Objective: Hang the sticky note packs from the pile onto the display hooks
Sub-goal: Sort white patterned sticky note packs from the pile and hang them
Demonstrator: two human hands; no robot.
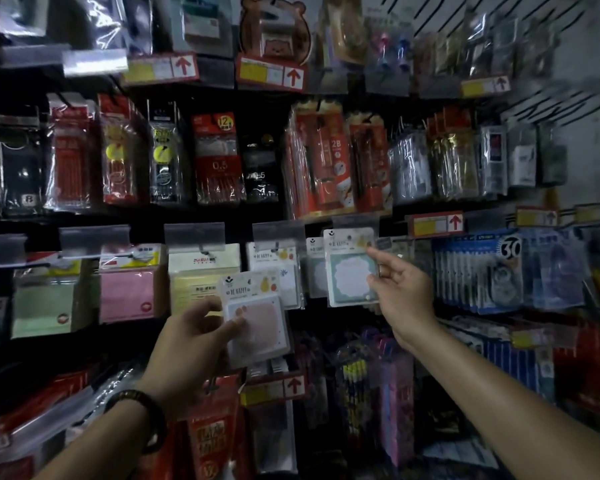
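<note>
Hanging step was in hand. Left hand (pixel 191 341) gripped a pink pack (pixel 257 323) low in front of the display, thumb across its face, fingers behind; more packs seemed stacked under it, count unclear. Further right the teal pack (pixel 350 271) sat at the hook row, header tucked just below a clear label holder (pixel 355 221). Right hand (pixel 402 292) pinched that pack's right edge, index fingertip up by the header, thumb lower down. Hook itself was hidden behind the holder, so could not tell if the hole was on it yet. Hands were well apart, each clamped on its own pack.

Doing it well, as a judgement: left hand needed to hold the pink pack clear of hanging stock so nothing got knocked; teal pack needed to stay flat and square to the wall, hole found by feel, then slid straight back along the hook without twisting the card, ending flush beside the white pack (pixel 278 268) on the neighbouring hook.

Materials, left to right: green block (pixel 42 310), pink block (pixel 127 292), yellow block (pixel 194 285) were thick square note pads in glossy film with card headers. Pink pack was thin and flat, rounded corners, clear sleeve over printed card, pale pad with wavy outline. Teal pack was the same build, teal border round a white scalloped pad. Film looked slippery, card stiff enough to push. Blue packs (pixel 478 271) at far right were glossy and crowded tight
</note>
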